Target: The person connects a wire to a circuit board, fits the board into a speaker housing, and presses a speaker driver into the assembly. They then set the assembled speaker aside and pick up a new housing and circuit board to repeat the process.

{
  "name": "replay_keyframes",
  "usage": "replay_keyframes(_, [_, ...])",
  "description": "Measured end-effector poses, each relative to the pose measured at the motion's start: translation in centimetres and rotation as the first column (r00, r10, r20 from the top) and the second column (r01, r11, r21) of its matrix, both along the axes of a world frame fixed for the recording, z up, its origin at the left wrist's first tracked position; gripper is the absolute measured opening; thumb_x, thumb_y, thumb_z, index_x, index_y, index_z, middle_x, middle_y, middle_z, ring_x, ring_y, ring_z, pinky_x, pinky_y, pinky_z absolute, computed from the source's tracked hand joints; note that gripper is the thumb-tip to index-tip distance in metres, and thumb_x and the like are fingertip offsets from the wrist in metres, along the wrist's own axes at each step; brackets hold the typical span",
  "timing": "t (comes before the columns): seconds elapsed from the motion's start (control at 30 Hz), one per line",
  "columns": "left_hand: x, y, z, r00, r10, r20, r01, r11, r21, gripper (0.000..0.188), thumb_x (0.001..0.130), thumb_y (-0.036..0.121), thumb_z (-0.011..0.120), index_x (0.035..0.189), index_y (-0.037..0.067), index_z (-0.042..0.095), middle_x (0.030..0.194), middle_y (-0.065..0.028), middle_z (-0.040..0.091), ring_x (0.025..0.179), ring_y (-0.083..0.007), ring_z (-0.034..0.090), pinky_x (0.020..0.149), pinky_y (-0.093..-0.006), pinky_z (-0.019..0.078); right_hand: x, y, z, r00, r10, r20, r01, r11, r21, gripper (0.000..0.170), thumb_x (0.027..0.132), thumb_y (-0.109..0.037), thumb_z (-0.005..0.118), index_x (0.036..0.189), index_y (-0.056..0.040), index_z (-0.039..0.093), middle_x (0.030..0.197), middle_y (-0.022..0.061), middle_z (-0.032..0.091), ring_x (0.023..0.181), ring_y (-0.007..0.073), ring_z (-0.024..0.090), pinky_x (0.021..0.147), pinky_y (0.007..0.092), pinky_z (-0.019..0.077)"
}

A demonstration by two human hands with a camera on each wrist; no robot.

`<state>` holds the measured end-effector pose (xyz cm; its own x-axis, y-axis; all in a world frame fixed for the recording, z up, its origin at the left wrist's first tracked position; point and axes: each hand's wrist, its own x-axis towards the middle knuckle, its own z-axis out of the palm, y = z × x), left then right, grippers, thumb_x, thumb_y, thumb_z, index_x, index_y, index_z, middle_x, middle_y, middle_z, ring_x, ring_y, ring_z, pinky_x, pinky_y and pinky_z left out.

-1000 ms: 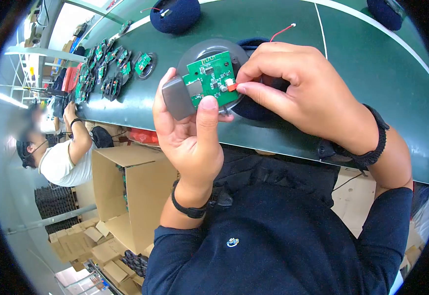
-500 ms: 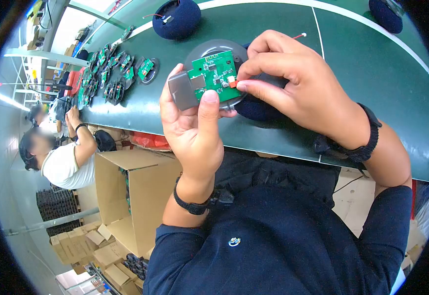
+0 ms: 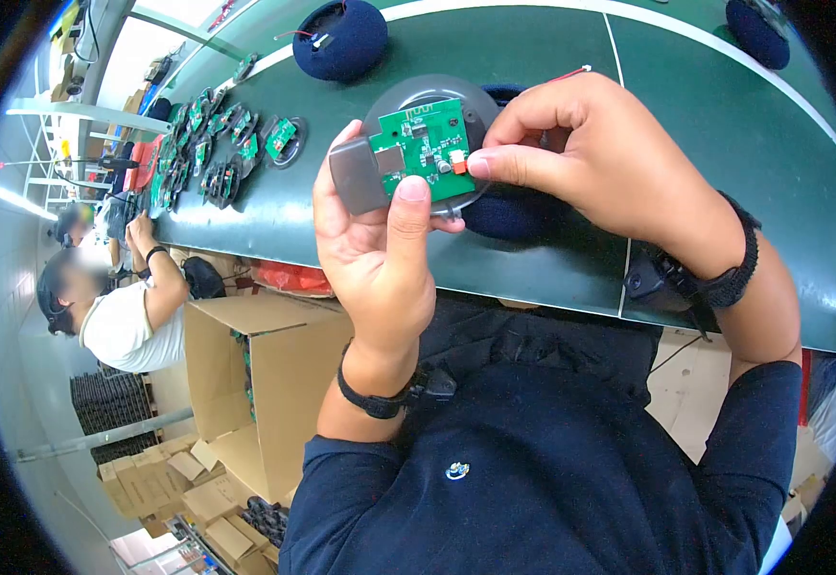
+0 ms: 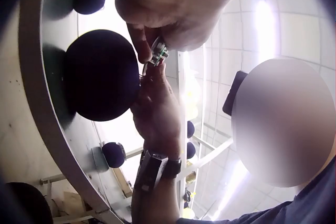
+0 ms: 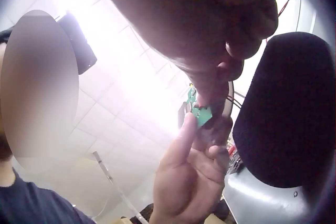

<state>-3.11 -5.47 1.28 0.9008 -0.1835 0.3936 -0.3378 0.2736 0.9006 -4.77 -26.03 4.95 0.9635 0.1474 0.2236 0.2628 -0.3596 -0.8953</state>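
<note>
My left hand (image 3: 375, 254) holds a round grey plastic base (image 3: 483, 103) carrying a green circuit board (image 3: 426, 129), the thumb lying on the board's lower edge. A grey block (image 3: 354, 177) sticks out at the board's left side, over the left fingers. At the board's right edge is a small red plug (image 3: 458, 166) in a white socket. The thumb and forefinger of my right hand (image 3: 610, 158) pinch the plug's outer end, partly covering it. Behind both hands a dark blue fabric-covered ball (image 3: 504, 222) sits on the table; it looms large in the right wrist view.
Another blue ball (image 3: 341, 40) with a wire stands farther back, and one more (image 3: 756, 34) at the far right. Several board assemblies (image 3: 221, 144) lie at the left of the green table (image 3: 571, 259). Below is an open cardboard box (image 3: 293, 383); a person (image 3: 126, 331) works beyond.
The board has shifted slightly right and settled. My right thumb and forefinger have drawn a little right along the plug, showing more of its red body, and the right hand's other fingers have curled lower.
</note>
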Motion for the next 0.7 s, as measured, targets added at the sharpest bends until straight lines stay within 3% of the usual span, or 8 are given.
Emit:
replay_keyframes(0.3, [-0.1, -0.2, 0.2, 0.995, 0.036, 0.096, -0.052, 0.984, 0.171, 0.055, 0.101, 0.011, 0.064, 0.147, -0.002, 0.038, 0.119, -0.0163, 0.068, 0.090, -0.0214, 0.073, 0.065, -0.0293, 0.0623, 0.5, -0.9, 0.4, 0.994, 0.031, -0.108, -0.038, 0.998, -0.059, 0.017, 0.090, -0.015, 0.080, 0.089, 0.0022, 0.076, 0.074, 0.0027, 0.071, 0.069, 0.0059, 0.061, 0.063, 0.0236, 0.0479])
replay_keyframes(0.4, [-0.1, -0.6, 0.4, 0.996, 0.046, 0.073, -0.054, 0.992, 0.118, 0.059, 0.101, 0.011, 0.064, 0.151, 0.000, 0.034, 0.119, -0.0165, 0.068, 0.091, -0.0228, 0.073, 0.066, -0.0316, 0.0637, 0.7, -1.6, 0.4, 0.995, 0.101, 0.023, -0.101, 0.994, 0.032, 0.020, 0.091, -0.017, 0.079, 0.086, 0.0017, 0.074, 0.071, 0.0020, 0.069, 0.066, 0.0061, 0.060, 0.061, 0.0250, 0.0469])
replay_keyframes(0.47, [-0.2, -0.6, 0.5, 0.997, 0.072, -0.032, -0.071, 0.997, 0.031, 0.062, 0.102, 0.010, 0.062, 0.154, 0.004, 0.029, 0.118, -0.0168, 0.068, 0.093, -0.0246, 0.073, 0.068, -0.0345, 0.0652, 0.2, -2.6, 2.3, 0.982, 0.081, -0.171, -0.078, 0.997, 0.021, 0.029, 0.097, -0.022, 0.073, 0.079, 0.0008, 0.069, 0.067, 0.0014, 0.066, 0.061, 0.0056, 0.057, 0.057, 0.0257, 0.0452])
replay_keyframes(0.5, [-0.1, -0.5, 0.1, 0.996, 0.082, -0.033, -0.081, 0.996, 0.027, 0.064, 0.103, 0.009, 0.060, 0.157, 0.007, 0.026, 0.121, -0.0176, 0.067, 0.097, -0.0263, 0.073, 0.068, -0.0365, 0.0661, 0.1, -3.5, 3.2, 0.952, 0.081, -0.294, -0.140, 0.973, -0.185, 0.040, 0.103, -0.028, 0.063, 0.074, -0.0005, 0.064, 0.064, 0.0021, 0.063, 0.057, 0.0067, 0.055, 0.055, 0.0254, 0.0440])
replay_keyframes(0.6, [-0.7, -0.7, -0.4, 0.992, 0.117, -0.036, -0.118, 0.993, -0.023, 0.064, 0.103, 0.008, 0.060, 0.157, 0.006, 0.026, 0.125, -0.0181, 0.065, 0.098, -0.0273, 0.073, 0.069, -0.0366, 0.0664, 0.0, -4.8, 2.7, 0.933, 0.021, -0.360, -0.173, 0.902, -0.395, 0.044, 0.106, -0.030, 0.056, 0.076, 0.0006, 0.064, 0.062, 0.0037, 0.062, 0.055, 0.0097, 0.056, 0.055, 0.0271, 0.0450])
replay_keyframes(0.63, [-0.8, -0.7, -0.5, 0.992, 0.117, -0.041, -0.118, 0.993, -0.024, 0.063, 0.102, 0.008, 0.060, 0.156, 0.005, 0.027, 0.127, -0.0184, 0.064, 0.099, -0.0282, 0.073, 0.069, -0.0367, 0.0667, -0.1, -4.6, 3.0, 0.904, -0.039, -0.425, -0.114, 0.938, -0.327, 0.043, 0.106, -0.030, 0.053, 0.080, 0.0024, 0.065, 0.064, 0.0060, 0.063, 0.058, 0.0131, 0.059, 0.057, 0.0310, 0.0472])
replay_keyframes(0.67, [-0.9, -0.7, -0.6, 0.993, 0.111, -0.040, -0.112, 0.993, -0.041, 0.063, 0.102, 0.008, 0.060, 0.156, 0.005, 0.027, 0.127, -0.0184, 0.064, 0.099, -0.0282, 0.073, 0.069, -0.0367, 0.0667, 0.1, -4.7, 2.5, 0.905, -0.051, -0.422, -0.107, 0.933, -0.343, 0.043, 0.106, -0.030, 0.053, 0.080, 0.0024, 0.065, 0.064, 0.0060, 0.063, 0.058, 0.0131, 0.059, 0.057, 0.0310, 0.0472])
replay_keyframes(0.7, [-0.9, -0.8, -0.6, 0.993, 0.115, -0.040, -0.117, 0.993, -0.036, 0.063, 0.102, 0.008, 0.060, 0.155, 0.005, 0.027, 0.127, -0.0184, 0.064, 0.099, -0.0281, 0.073, 0.069, -0.0366, 0.0668, 0.5, -4.7, 1.7, 0.959, -0.130, -0.254, 0.017, 0.915, -0.403, 0.042, 0.106, -0.030, 0.054, 0.083, 0.0034, 0.065, 0.067, 0.0068, 0.064, 0.060, 0.0146, 0.060, 0.059, 0.0320, 0.0481])
